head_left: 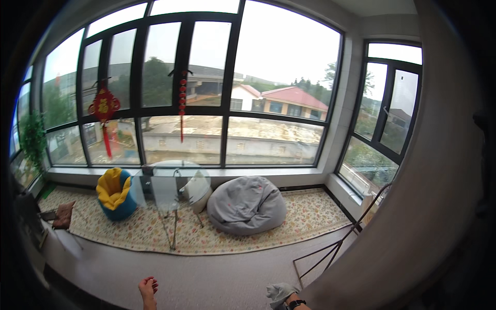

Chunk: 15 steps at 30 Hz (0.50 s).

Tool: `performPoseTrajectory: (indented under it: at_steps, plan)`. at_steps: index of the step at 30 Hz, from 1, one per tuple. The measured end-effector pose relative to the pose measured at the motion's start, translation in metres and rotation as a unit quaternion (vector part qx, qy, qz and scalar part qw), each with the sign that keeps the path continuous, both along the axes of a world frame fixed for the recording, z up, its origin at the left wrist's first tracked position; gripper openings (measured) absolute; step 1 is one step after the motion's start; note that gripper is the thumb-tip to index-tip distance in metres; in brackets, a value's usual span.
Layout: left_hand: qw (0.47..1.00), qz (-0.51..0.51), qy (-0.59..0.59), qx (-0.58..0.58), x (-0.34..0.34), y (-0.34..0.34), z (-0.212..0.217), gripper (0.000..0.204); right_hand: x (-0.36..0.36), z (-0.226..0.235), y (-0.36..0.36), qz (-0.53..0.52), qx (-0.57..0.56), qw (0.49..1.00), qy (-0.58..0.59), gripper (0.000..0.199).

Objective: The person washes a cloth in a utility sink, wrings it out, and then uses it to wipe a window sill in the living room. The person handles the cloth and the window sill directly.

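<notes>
Big floral rug (306,211) up front, grey beanbag (247,205) on it, then the grey cloth (279,292), seemingly bunched in the right hand's (292,298) grip. Left hand's (148,285) empty, fingers loosely curled. Probably a carrying step; next move calls for holding it snug.

Glaring windows (284,46), dark bowed edges

Cloth (280,292) is plain light grey, watch (296,304) beside it is black. Rug's (310,217) cream with a busy little reddish-and-yellow print. Toward its left end: blue tub chair (122,212), mustard-yellow cushion (111,189). Nearer its right end: solid grey beanbag (245,206).
</notes>
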<state>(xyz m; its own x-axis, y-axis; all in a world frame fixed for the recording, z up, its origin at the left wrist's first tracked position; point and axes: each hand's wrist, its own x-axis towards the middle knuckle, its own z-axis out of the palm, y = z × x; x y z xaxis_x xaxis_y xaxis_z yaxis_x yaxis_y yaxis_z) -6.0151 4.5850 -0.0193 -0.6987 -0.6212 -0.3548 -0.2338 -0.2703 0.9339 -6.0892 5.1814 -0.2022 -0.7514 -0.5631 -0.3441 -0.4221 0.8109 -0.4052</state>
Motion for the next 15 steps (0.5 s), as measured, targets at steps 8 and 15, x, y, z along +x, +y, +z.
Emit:
performPoseTrajectory:
  at_steps: [8, 15]
  plan:
    - [0.959, -0.281, 0.037, 0.01, -0.275, 0.153, 0.026, 0.02, -0.111, 0.058, 0.058, 0.092, 0.085, 0.986, 0.109, 0.048]
    - [0.914, -0.405, 0.035, 0.009, -0.452, 0.284, 0.049, 0.018, -0.255, 0.148, 0.117, 0.04, 0.07, 0.995, 0.058, 0.028]
